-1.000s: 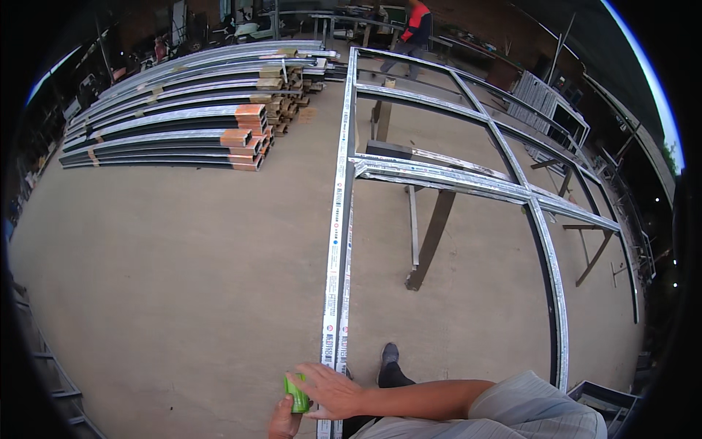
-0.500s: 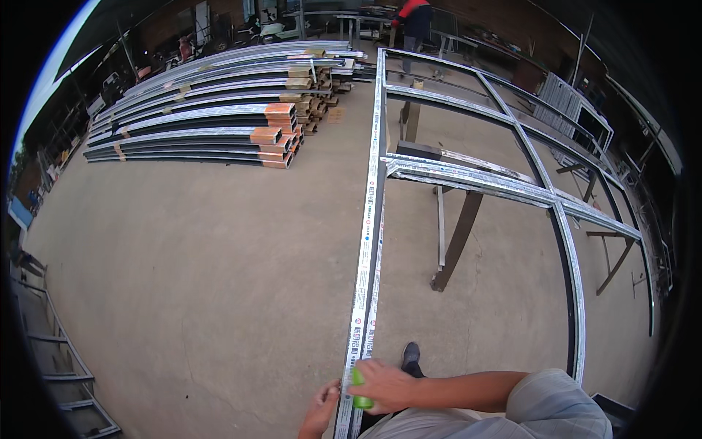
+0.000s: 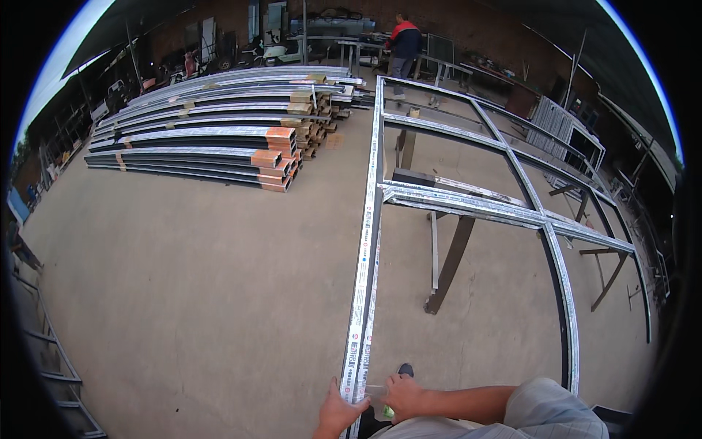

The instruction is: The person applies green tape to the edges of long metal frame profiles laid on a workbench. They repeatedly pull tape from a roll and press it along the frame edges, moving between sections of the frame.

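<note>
A long silvery metal frame (image 3: 365,241) of aluminium bars lies raised on stands and runs away from me. Its near left bar ends between my hands. My left hand (image 3: 338,411) rests against the left side of that bar at the bottom edge. My right hand (image 3: 401,395) comes in from the right and grips a small green object (image 3: 387,413) pressed against the bar's right side. A thin clear strip (image 3: 374,392) spans between the two hands. My dark shoe (image 3: 404,370) shows just beyond them.
Bundles of long metal bars (image 3: 212,139) are stacked on the concrete floor at the far left. A person in a red and dark top (image 3: 401,45) stands at a workbench at the back. Dark steel stands (image 3: 450,263) hold the frame up. A ladder (image 3: 51,358) lies at the left edge.
The view has shifted, so the frame bar now sits further right. My hands stay together at the bar's near end; the green object is now mostly hidden under my right hand.
</note>
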`<act>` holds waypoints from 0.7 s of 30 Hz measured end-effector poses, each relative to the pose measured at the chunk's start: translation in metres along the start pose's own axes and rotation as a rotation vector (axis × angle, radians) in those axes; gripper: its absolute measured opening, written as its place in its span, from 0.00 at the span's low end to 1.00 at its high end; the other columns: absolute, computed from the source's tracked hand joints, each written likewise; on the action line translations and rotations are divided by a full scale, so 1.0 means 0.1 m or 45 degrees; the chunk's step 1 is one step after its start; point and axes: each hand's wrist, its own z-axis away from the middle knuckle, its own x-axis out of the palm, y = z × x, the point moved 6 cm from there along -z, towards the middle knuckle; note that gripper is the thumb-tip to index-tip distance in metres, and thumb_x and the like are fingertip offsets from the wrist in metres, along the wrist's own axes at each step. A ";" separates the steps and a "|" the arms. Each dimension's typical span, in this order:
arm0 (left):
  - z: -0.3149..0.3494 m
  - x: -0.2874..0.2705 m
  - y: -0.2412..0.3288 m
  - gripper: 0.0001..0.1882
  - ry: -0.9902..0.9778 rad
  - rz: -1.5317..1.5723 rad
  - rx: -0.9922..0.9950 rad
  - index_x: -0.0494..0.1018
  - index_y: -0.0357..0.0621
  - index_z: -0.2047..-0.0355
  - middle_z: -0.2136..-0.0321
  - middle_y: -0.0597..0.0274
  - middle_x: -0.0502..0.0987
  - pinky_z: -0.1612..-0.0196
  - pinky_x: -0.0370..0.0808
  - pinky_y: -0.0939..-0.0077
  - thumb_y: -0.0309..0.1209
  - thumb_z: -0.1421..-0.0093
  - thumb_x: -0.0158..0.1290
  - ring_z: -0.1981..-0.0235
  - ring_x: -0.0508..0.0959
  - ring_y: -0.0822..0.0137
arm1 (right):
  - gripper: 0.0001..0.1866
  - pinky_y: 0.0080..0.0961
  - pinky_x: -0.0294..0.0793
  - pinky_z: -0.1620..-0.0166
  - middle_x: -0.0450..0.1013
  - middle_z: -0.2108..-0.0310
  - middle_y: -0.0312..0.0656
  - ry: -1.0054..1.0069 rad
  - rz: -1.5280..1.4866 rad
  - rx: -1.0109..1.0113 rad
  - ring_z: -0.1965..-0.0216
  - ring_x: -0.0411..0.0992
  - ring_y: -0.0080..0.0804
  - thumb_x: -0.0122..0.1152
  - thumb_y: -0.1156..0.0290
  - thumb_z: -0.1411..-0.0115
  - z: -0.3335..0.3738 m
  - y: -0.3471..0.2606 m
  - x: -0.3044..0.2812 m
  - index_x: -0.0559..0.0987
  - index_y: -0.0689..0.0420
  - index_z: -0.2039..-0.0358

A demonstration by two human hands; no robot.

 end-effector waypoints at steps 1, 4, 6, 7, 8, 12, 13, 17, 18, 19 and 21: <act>0.06 -0.03 0.09 0.62 0.043 -0.103 -0.033 0.53 0.28 0.28 0.46 0.35 0.78 0.44 0.78 0.55 0.49 0.53 0.74 0.45 0.81 0.45 | 0.32 0.45 0.72 0.44 0.73 0.50 0.54 -0.019 -0.002 0.012 0.42 0.69 0.52 0.71 0.45 0.50 0.03 0.02 0.03 0.85 0.45 0.45; 0.10 -0.05 0.22 0.65 -0.061 -0.165 -0.260 0.49 0.30 0.26 0.43 0.31 0.76 0.43 0.77 0.49 0.53 0.53 0.71 0.44 0.79 0.37 | 0.36 0.44 0.73 0.47 0.73 0.53 0.56 0.047 -0.009 0.033 0.46 0.71 0.53 0.71 0.41 0.52 0.10 0.02 0.07 0.83 0.43 0.44; 0.14 -0.02 0.19 0.62 -0.045 -0.192 -0.266 0.48 0.36 0.25 0.46 0.33 0.76 0.44 0.78 0.48 0.54 0.51 0.68 0.47 0.80 0.37 | 0.36 0.44 0.73 0.47 0.73 0.53 0.56 0.000 -0.046 0.049 0.46 0.70 0.53 0.71 0.40 0.52 0.13 0.02 0.11 0.83 0.43 0.44; 0.13 -0.02 0.20 0.62 -0.033 -0.215 -0.259 0.48 0.36 0.25 0.47 0.33 0.76 0.45 0.78 0.48 0.53 0.51 0.68 0.48 0.80 0.37 | 0.36 0.43 0.73 0.47 0.73 0.53 0.56 -0.019 -0.059 0.060 0.46 0.70 0.53 0.71 0.39 0.52 0.14 0.03 0.11 0.84 0.43 0.45; 0.13 -0.01 0.20 0.61 -0.021 -0.239 -0.253 0.48 0.36 0.25 0.47 0.33 0.76 0.45 0.78 0.48 0.53 0.50 0.68 0.48 0.81 0.38 | 0.36 0.43 0.73 0.47 0.73 0.53 0.56 -0.008 -0.063 0.077 0.46 0.71 0.53 0.71 0.39 0.52 0.17 0.03 0.12 0.84 0.43 0.45; 0.15 0.00 0.22 0.61 0.019 -0.264 -0.214 0.48 0.36 0.25 0.48 0.34 0.77 0.46 0.78 0.48 0.52 0.50 0.66 0.50 0.81 0.38 | 0.35 0.44 0.73 0.46 0.73 0.52 0.58 0.007 -0.107 0.144 0.45 0.71 0.54 0.70 0.38 0.51 0.26 0.06 0.17 0.84 0.43 0.45; 0.14 -0.01 0.23 0.61 0.019 -0.275 -0.208 0.47 0.35 0.25 0.48 0.33 0.77 0.46 0.78 0.48 0.52 0.50 0.66 0.50 0.81 0.38 | 0.35 0.45 0.73 0.46 0.73 0.52 0.58 0.008 -0.127 0.163 0.45 0.71 0.54 0.70 0.38 0.51 0.28 0.07 0.19 0.84 0.43 0.45; 0.14 0.02 0.23 0.61 0.026 -0.292 -0.210 0.47 0.35 0.25 0.48 0.34 0.77 0.46 0.78 0.48 0.52 0.49 0.66 0.50 0.82 0.39 | 0.35 0.48 0.74 0.44 0.73 0.50 0.59 -0.032 -0.122 0.218 0.43 0.70 0.55 0.68 0.37 0.50 0.40 0.19 0.28 0.84 0.42 0.45; 0.14 0.03 0.25 0.61 0.026 -0.284 -0.208 0.48 0.35 0.25 0.48 0.34 0.78 0.46 0.79 0.48 0.53 0.49 0.66 0.50 0.82 0.39 | 0.36 0.48 0.74 0.44 0.73 0.49 0.59 -0.061 -0.115 0.237 0.42 0.70 0.56 0.68 0.36 0.50 0.47 0.25 0.31 0.83 0.41 0.44; 0.13 0.04 0.27 0.61 0.025 -0.279 -0.212 0.48 0.34 0.26 0.48 0.34 0.78 0.46 0.79 0.48 0.53 0.49 0.67 0.50 0.82 0.39 | 0.36 0.49 0.75 0.43 0.73 0.48 0.59 -0.091 -0.111 0.250 0.41 0.69 0.56 0.67 0.35 0.50 0.54 0.34 0.37 0.83 0.41 0.44; 0.15 0.06 0.21 0.60 0.048 -0.270 -0.201 0.49 0.34 0.26 0.48 0.34 0.78 0.46 0.79 0.47 0.53 0.49 0.67 0.50 0.82 0.38 | 0.38 0.50 0.75 0.43 0.72 0.45 0.60 -0.302 -0.089 0.356 0.41 0.70 0.57 0.65 0.32 0.50 0.92 0.68 0.57 0.83 0.40 0.42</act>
